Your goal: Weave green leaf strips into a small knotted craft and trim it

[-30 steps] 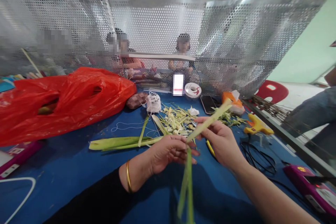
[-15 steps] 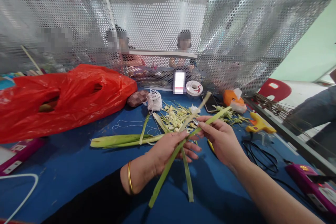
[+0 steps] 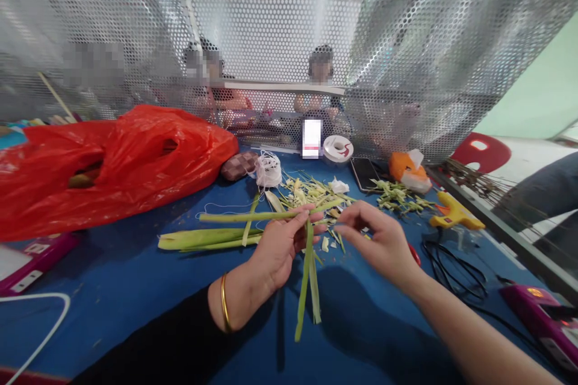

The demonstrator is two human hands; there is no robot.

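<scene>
My left hand (image 3: 280, 246), with a gold bangle at the wrist, pinches crossed green leaf strips (image 3: 304, 295) between thumb and fingers. Two ends hang down below the hand, and one strip (image 3: 244, 216) reaches out leftward over the table. To the right of it, my right hand (image 3: 382, 243) hovers with thumb and forefinger apart, and I see nothing between them. A bundle of long green leaves (image 3: 201, 239) lies left of my left hand. Beyond the hands is a heap of pale leaf scraps (image 3: 307, 186).
Around the blue table (image 3: 149, 301) are a red plastic bag (image 3: 149, 156), white string (image 3: 268, 169), a ribbon spool (image 3: 338, 149), a black phone (image 3: 365, 174), an orange tissue pack (image 3: 409, 171), a yellow glue gun (image 3: 456, 212) and purple power strips (image 3: 542, 313). A perforated metal screen (image 3: 271, 24) stands behind.
My right hand has let go of the strip and drawn slightly away. One strip now points left across my left hand; the hanging ends have swung closer together.
</scene>
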